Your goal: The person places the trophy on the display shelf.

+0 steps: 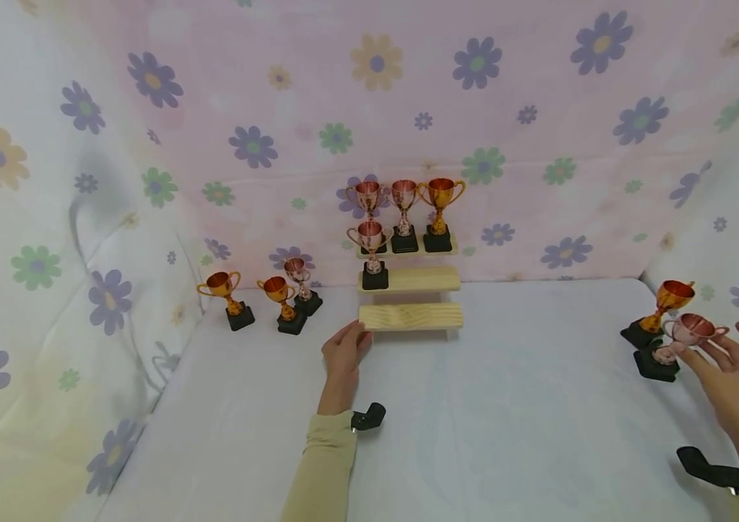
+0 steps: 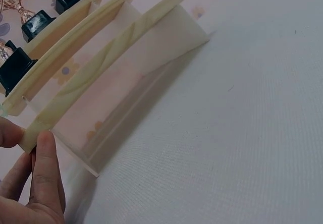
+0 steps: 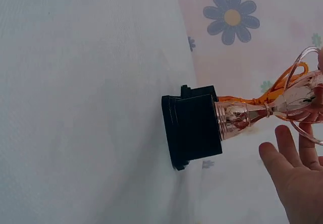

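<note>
My left hand (image 1: 341,355) pinches the left end of the lowest wooden plank of a three-step display stand (image 1: 411,317). In the left wrist view, thumb and fingers (image 2: 46,168) lie on either side of that plank. Far to the right, my right hand (image 1: 731,373) holds a small rose-gold trophy cup (image 1: 692,330) by its bowl, thumb on the near side. Its black base is low at the table; whether it touches cannot be told. A gold trophy (image 1: 674,296) stands just behind it, mostly hidden by it in the right wrist view.
On the stand's top step are two rose-gold trophies (image 1: 404,196) and a gold one (image 1: 441,194); another rose-gold trophy (image 1: 370,238) is on the middle step, left end. Left of the stand, two gold trophies (image 1: 220,286) and one rose-gold trophy (image 1: 297,270) stand on the white table (image 1: 506,406).
</note>
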Tool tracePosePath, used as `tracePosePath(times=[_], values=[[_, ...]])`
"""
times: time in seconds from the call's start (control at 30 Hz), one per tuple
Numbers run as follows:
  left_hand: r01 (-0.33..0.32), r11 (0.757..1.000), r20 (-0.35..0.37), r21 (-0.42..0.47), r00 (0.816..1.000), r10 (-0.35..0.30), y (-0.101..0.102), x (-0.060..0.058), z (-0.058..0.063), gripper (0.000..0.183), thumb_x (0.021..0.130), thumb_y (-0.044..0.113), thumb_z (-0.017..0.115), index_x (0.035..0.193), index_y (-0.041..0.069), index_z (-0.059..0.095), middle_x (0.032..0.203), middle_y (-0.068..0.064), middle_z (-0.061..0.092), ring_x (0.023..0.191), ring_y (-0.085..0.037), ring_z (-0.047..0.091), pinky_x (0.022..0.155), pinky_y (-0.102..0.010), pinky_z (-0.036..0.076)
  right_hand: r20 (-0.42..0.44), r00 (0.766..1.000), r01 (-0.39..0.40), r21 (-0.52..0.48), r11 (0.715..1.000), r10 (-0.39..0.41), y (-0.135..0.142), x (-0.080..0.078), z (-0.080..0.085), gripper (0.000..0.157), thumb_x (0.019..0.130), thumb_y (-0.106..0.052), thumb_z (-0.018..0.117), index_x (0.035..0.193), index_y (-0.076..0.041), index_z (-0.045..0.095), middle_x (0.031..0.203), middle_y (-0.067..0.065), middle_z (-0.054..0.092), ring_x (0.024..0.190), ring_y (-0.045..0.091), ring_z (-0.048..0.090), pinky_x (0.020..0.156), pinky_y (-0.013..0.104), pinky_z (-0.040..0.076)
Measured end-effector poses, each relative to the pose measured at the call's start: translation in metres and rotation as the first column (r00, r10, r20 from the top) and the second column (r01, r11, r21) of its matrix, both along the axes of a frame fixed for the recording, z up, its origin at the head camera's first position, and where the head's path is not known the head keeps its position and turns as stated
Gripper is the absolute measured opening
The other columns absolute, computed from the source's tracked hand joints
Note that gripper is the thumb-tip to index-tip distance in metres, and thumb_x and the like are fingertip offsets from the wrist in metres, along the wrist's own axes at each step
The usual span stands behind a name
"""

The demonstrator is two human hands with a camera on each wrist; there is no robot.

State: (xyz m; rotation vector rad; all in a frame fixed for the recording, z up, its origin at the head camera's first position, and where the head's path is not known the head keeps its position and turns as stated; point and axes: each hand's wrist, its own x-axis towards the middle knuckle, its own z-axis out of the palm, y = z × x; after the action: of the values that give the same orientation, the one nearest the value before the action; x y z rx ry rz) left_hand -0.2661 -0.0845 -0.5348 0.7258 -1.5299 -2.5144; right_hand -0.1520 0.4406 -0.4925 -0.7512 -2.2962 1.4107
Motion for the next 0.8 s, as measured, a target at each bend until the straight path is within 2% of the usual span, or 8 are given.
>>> tracePosePath(times=[0.1,0.13,0.2,0.23,0.37,0.53,0.7,0.8], values=[[0.006,1.000,0.002,-0.004,1.000,-0.006,0.000,0.001,-0.002,0.031,0.093,0.002,0.070,0.121,-0.010,0.066,0.102,-0.015,0.068,0.083,-0.014,0.070,0.082,-0.026,0.063,-0.029,0.999,0.036,-0.038,0.999,-0.037,0.000,-0.001,-0.004,0.079,0.101,-0.020,0.061,0.162,-0.032,0.012,0.143,-0.006,0.048,0.138,0.002,0.044,0.110,0.011,0.031],[0.007,1.000,0.002,-0.006,1.000,-0.007,0.001,0.001,-0.003,0.031,0.093,0.002,0.070,0.121,-0.010,0.067,0.102,-0.015,0.068,0.083,-0.014,0.070,0.081,-0.026,0.063,-0.044,0.998,0.043,-0.046,0.998,-0.045,0.000,-0.001,-0.004,0.077,0.101,-0.018,0.062,0.161,-0.031,0.016,0.132,-0.013,0.050,0.129,-0.002,0.047,0.106,0.007,0.033],[0.004,1.000,-0.002,-0.007,1.000,-0.004,0.001,0.001,-0.003,0.030,0.093,0.002,0.070,0.120,-0.010,0.067,0.101,-0.015,0.068,0.082,-0.014,0.070,0.081,-0.026,0.063,-0.073,0.996,0.050,-0.061,0.997,-0.054,-0.001,-0.002,-0.005,0.075,0.099,-0.015,0.065,0.160,-0.030,0.025,0.113,-0.025,0.043,0.113,-0.007,0.048,0.100,0.002,0.035],[0.002,1.000,-0.001,-0.007,1.000,-0.002,0.001,0.001,-0.003,0.030,0.093,0.002,0.070,0.120,-0.010,0.067,0.101,-0.015,0.069,0.082,-0.014,0.070,0.080,-0.025,0.063,-0.082,0.995,0.054,-0.062,0.997,-0.059,-0.002,-0.002,-0.005,0.073,0.098,-0.014,0.066,0.159,-0.029,0.029,0.107,-0.027,0.040,0.107,-0.008,0.046,0.097,-0.001,0.036],[-0.003,1.000,0.007,-0.008,1.000,0.003,0.001,0.000,-0.004,0.030,0.093,0.002,0.070,0.120,-0.010,0.068,0.101,-0.014,0.069,0.082,-0.015,0.070,0.079,-0.025,0.063,-0.088,0.992,0.089,-0.040,0.995,-0.093,-0.006,-0.003,-0.005,0.060,0.097,-0.013,0.068,0.152,-0.024,0.046,0.105,-0.027,0.042,0.104,-0.009,0.046,0.093,-0.003,0.038],[0.000,1.000,0.003,-0.001,1.000,0.000,0.001,0.000,-0.003,0.030,0.092,0.001,0.070,0.120,-0.010,0.067,0.101,-0.015,0.069,0.082,-0.015,0.069,0.078,-0.025,0.063,-0.129,0.984,0.127,0.004,0.992,-0.126,-0.016,-0.001,-0.004,0.050,0.094,-0.009,0.071,0.141,-0.022,0.057,0.106,-0.029,0.048,0.102,-0.008,0.048,0.101,0.002,0.039],[0.002,1.000,-0.002,0.002,1.000,-0.002,0.000,0.000,-0.001,0.031,0.092,0.001,0.070,0.121,-0.010,0.067,0.102,-0.015,0.068,0.082,-0.015,0.069,0.077,-0.023,0.063,-0.189,0.979,0.082,0.010,0.997,-0.079,-0.034,0.002,-0.001,0.048,0.092,-0.004,0.073,0.135,-0.020,0.061,0.108,-0.027,0.057,0.099,-0.009,0.053,0.096,0.001,0.042],[0.007,1.000,0.000,0.002,1.000,-0.007,-0.001,-0.001,0.000,0.032,0.093,0.003,0.070,0.122,-0.009,0.067,0.103,-0.015,0.068,0.083,-0.015,0.069,0.078,-0.023,0.063,-0.277,0.961,0.032,0.036,0.999,-0.020,-0.049,0.004,0.000,0.050,0.087,0.007,0.075,0.132,-0.012,0.064,0.107,-0.025,0.062,0.097,-0.007,0.057,0.088,0.001,0.047]])
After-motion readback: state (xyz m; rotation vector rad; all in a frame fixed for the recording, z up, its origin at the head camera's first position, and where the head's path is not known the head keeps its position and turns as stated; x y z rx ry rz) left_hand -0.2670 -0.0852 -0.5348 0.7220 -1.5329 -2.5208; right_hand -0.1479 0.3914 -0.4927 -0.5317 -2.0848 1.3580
